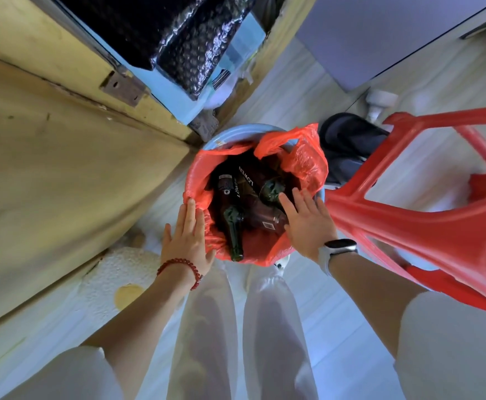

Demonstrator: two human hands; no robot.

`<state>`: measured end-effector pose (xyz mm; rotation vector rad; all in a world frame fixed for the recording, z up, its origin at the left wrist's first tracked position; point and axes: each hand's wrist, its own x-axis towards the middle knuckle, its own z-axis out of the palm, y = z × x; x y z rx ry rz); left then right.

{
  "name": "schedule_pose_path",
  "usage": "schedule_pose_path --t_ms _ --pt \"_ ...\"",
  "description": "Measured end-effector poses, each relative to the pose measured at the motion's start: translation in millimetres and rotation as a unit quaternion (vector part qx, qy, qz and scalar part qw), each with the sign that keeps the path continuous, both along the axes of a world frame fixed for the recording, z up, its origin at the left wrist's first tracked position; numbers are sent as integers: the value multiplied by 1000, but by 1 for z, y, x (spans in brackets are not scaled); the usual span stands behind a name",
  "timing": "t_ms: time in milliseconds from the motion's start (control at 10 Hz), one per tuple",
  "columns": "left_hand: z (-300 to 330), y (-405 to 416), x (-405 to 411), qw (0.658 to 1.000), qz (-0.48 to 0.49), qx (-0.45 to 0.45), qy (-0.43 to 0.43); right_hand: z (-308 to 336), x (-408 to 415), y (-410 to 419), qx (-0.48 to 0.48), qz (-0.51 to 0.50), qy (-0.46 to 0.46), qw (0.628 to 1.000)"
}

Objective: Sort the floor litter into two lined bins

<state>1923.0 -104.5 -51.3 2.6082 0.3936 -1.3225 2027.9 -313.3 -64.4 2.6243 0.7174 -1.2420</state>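
Observation:
A pale blue bin [221, 137] stands on the floor right in front of my legs, lined with a red plastic bag [305, 160]. Several dark glass bottles lie inside; a green one [233, 229] points its neck toward me, and a brown labelled one [253, 192] lies beside it. My left hand [188, 238] rests flat on the bag at the bin's left rim, fingers apart. Over the right rim, my right hand [308, 223] is spread open and holds nothing. A second bin is not in view.
A red plastic stool [426, 226] crowds the bin's right side. A yellowed wooden door and frame [63, 168] fill the left. A dark bag [348, 142] and a white cabinet foot [380, 102] lie behind the bin. Black bubble wrap [184, 36] sits at the top.

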Motion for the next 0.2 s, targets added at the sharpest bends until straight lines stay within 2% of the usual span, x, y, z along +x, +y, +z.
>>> schedule_pose_path --t_ms 100,200 --pt "20 1 14 998 48 -34 -34 28 8 15 -14 -31 25 999" --pt "45 3 24 994 44 -55 -83 62 10 31 41 -63 11 997"
